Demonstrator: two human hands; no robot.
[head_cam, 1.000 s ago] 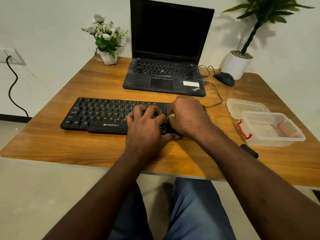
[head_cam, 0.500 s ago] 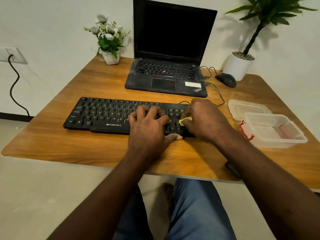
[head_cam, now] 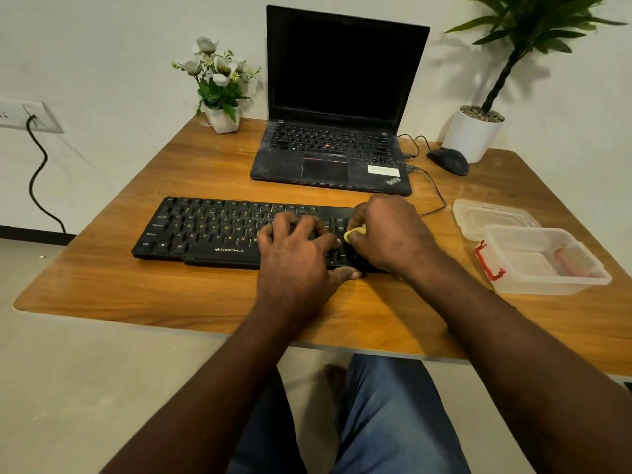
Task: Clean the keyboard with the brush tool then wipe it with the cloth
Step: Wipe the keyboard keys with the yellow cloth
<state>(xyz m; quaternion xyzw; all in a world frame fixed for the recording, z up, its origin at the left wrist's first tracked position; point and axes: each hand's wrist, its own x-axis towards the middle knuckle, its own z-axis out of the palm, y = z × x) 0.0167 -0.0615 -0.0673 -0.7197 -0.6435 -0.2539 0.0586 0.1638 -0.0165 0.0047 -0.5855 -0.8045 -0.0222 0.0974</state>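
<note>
Keyboard (head_cam: 212, 230) lies across the bench (head_cam: 171, 292), with a laptop (head_cam: 335, 159) behind it, a box (head_cam: 547, 265) and lid (head_cam: 492, 217) to its right, and a mouse (head_cam: 448, 160) beyond. My left hand (head_cam: 294, 254) rests with fingers spread on the keys, hiding them. My right hand (head_cam: 386, 234) pinches a yellow tool (head_cam: 354, 231) over the right end. A second ago that tool was nearly hidden; the left hand has stayed put. Keyboard reads ZEBRONICS, laptop ThinkPad.

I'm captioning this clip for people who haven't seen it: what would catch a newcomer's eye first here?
Two bare hands over the black keyboard in the middle of the table: the left hand rests spread on the keys, the right hand pinches a small yellow item at its right end. Behind stands an open laptop with a dark screen.
</note>
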